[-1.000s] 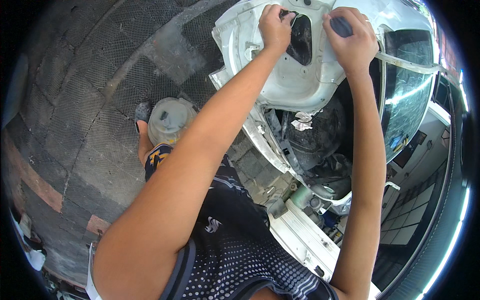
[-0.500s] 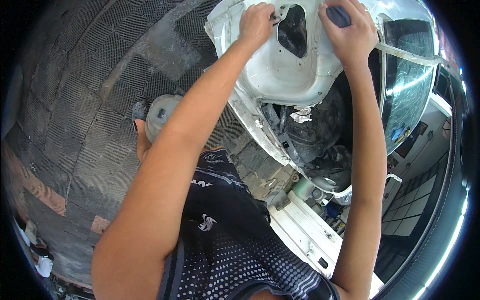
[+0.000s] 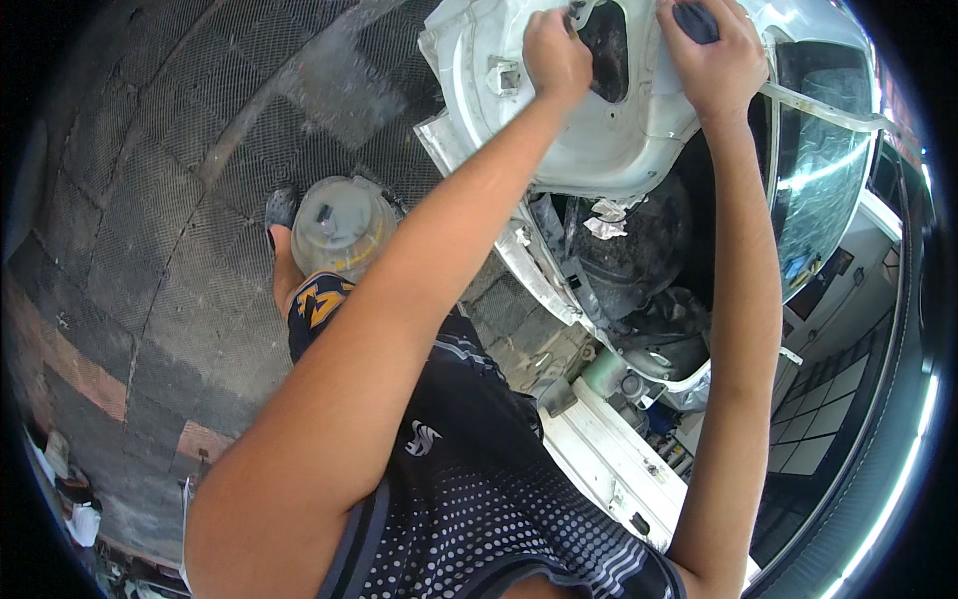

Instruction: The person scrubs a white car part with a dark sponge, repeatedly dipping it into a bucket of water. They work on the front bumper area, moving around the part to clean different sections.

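Note:
A whitish, bare-looking car trunk lid (image 3: 589,160) stands raised at the top of the view, with an oval cut-out in its inner side. My left hand (image 3: 557,58) is closed at the left edge of that cut-out. Something small and dark shows at its fingertips, too little to name. Further right, my right hand (image 3: 720,75) grips a dark grey pad (image 3: 696,22) against the lid, its fingers curled round it. The fingertips of both hands are partly cut off or hidden at the upper edge.
Below the lid lies the open trunk (image 3: 639,250) with crumpled white paper (image 3: 606,222) in it. The rear window (image 3: 823,165) is at right. A grey upturned bucket (image 3: 344,225) stands on the dark tiled floor, beside my foot. A white panel (image 3: 609,459) lies lower right.
My left hand has moved right along the lid, over the cut-out's left edge. My right hand has shifted slightly right and up with the pad. More of the bucket now shows.

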